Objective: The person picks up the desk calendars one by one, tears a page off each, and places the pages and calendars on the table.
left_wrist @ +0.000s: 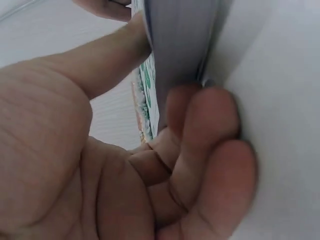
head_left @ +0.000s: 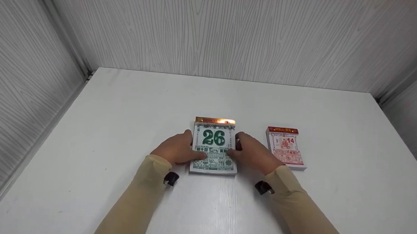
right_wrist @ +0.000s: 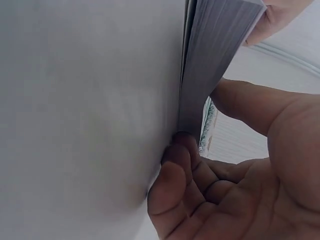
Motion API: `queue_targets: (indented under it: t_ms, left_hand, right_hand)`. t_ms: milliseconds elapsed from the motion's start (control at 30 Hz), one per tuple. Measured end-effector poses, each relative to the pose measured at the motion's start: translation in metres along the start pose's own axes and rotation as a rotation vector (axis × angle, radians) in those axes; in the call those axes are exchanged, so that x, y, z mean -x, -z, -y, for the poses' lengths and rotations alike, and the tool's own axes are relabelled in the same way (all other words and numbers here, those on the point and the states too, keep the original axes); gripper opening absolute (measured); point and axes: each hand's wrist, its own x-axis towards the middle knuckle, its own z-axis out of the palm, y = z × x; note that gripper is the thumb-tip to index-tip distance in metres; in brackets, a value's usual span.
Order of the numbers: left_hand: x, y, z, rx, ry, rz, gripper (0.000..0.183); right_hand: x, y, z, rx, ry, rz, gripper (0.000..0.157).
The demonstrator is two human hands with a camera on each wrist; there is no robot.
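A thick tear-off calendar point(head_left: 214, 146) with a large green 26 and a shiny gold-red top strip lies face up on the white table. My left hand point(head_left: 178, 148) grips its left edge, thumb on the printed face and fingers curled at the side. On the opposite edge my right hand point(head_left: 254, 153) holds it the same way, thumb on the face. Both wrist views show the thick page block point(left_wrist: 182, 45) between thumb and fingers, with the fingertips point(right_wrist: 167, 187) down at the tabletop by its lower edge.
A smaller tear-off calendar point(head_left: 286, 149) with a red top strip and a red 14 lies to the right, just beyond my right hand. The white table point(head_left: 141, 102) ends at a wood-grain panel point(head_left: 212, 35) behind, with similar panels at both sides.
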Motion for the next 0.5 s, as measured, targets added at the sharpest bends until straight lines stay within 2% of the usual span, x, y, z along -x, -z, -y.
queue_targets:
  t_ms: [133, 233, 367, 500]
  left_hand:
    - [-0.005, 0.006, 0.003, -0.016, 0.007, -0.047, 0.050]
    - [-0.011, 0.007, 0.005, 0.000, 0.002, -0.120, 0.057]
    - [-0.020, 0.006, 0.005, 0.025, -0.037, -0.181, 0.075]
    - [-0.025, 0.003, 0.004, 0.001, -0.041, -0.200, 0.074]
  right_hand:
    - [-0.001, -0.001, 0.000, -0.041, 0.001, 0.005, 0.053]
    - [0.000, -0.001, 0.001, -0.036, 0.005, 0.003, 0.057]
    - [0.004, -0.002, 0.004, 0.026, 0.024, 0.001, 0.050]
    - [0.009, -0.003, 0.009, 0.100, 0.037, -0.001, 0.046]
